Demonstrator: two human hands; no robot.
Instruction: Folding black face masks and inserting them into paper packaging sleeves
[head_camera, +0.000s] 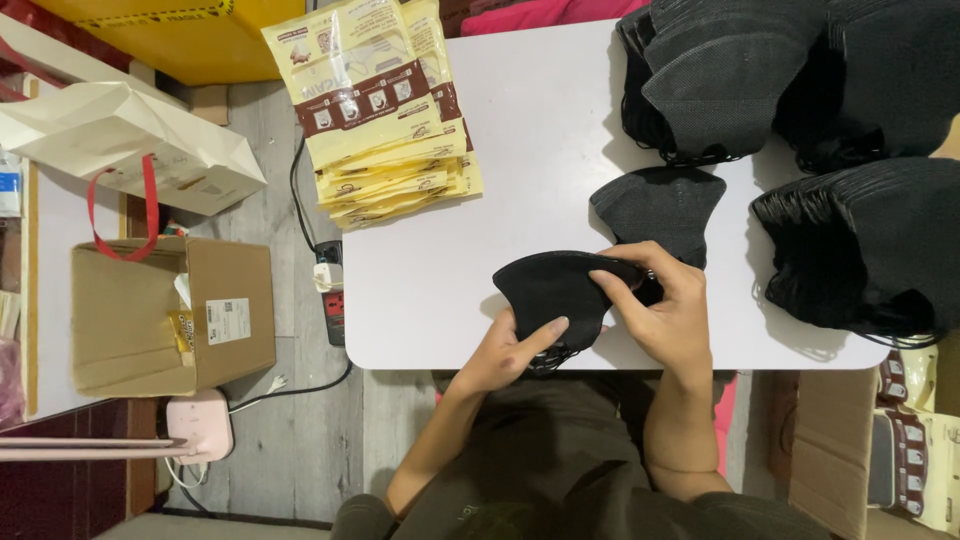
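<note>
A folded black face mask (553, 291) lies at the near edge of the white table (430, 290). My left hand (507, 353) grips its lower edge, thumb on top. My right hand (662, 315) pinches the mask's upper right corner, where the ear loops sit. Just beyond it, a second single black mask (661, 207) lies flat on the table, apart from my hands.
Tall stacks of black masks (740, 70) fill the table's right side, with another stack (870, 250) at the right edge. A fanned pile of yellow-and-brown pouches (385, 110) overhangs the table's left edge. An open cardboard box (170, 315), a paper bag (130, 140) and a power strip (332, 300) are on the floor.
</note>
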